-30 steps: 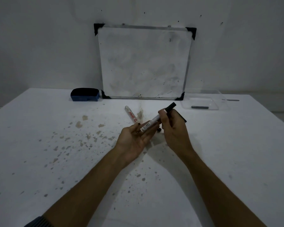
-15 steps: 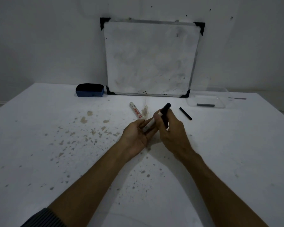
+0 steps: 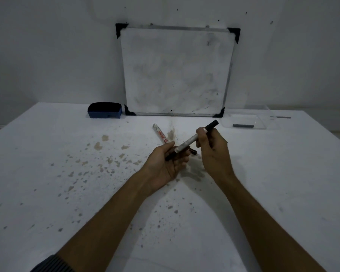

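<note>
A marker (image 3: 190,141) with a white barrel and a black cap points up and to the right above the middle of the table (image 3: 47,163). My right hand (image 3: 214,154) grips its upper part just below the cap. Its dark lower end lies in my left hand (image 3: 167,161), which is turned palm up with thumb and fingers curled loosely round it. A small dark piece (image 3: 193,152) shows just beyond my left fingers. A second white marker (image 3: 160,133) with red print lies flat on the table behind my hands.
A smudged whiteboard (image 3: 175,69) leans against the wall at the back. A blue eraser (image 3: 104,110) sits left of it. A clear tray (image 3: 261,125) at the back right holds a dark pen (image 3: 243,126). Brown stains spot the tabletop.
The marker stood steeper half a second ago and now slants flatter, up to the right. My left fingers have opened a little under it. Both hands stay at the table's middle.
</note>
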Available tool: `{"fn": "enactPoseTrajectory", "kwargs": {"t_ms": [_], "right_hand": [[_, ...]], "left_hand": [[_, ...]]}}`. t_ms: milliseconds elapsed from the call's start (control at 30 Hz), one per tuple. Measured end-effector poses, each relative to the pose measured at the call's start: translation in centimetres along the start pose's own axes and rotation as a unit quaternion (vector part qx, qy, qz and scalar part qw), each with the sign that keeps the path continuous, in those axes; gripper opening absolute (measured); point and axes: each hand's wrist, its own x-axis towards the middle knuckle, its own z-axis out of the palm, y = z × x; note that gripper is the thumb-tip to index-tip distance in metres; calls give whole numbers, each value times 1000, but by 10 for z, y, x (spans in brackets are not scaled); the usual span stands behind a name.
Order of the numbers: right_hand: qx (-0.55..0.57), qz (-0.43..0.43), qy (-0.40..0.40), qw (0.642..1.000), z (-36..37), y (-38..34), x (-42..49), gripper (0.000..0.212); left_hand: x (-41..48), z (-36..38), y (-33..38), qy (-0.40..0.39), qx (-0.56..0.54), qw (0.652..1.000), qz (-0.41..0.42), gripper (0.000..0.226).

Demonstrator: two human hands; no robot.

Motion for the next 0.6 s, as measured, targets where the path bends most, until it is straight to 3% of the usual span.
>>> {"fn": "enactPoseTrajectory", "kwargs": {"t_ms": [100,233,300,433,500,600], "right_hand": [[61,59,38,996,-11,2,9,39],[159,144,75,974,-27,3,17,27],[164,156,71,971,-37,5,20,21],[-37,109,34,993,-54,15,21,19],[-155,86,23,984,-58,19,18,22],[-225,60,1,972,-60,24,16,26]], "left_hand": [[1,-3,3,-18,61,998,14,41],[3,-14,10,-30,126,989,71,34],[4,-20,13,5,189,976,104,33],[5,-24,12,89,259,945,178,25],[4,-22,8,108,282,930,210,29],[3,-17,-3,128,338,890,277,27]]}}
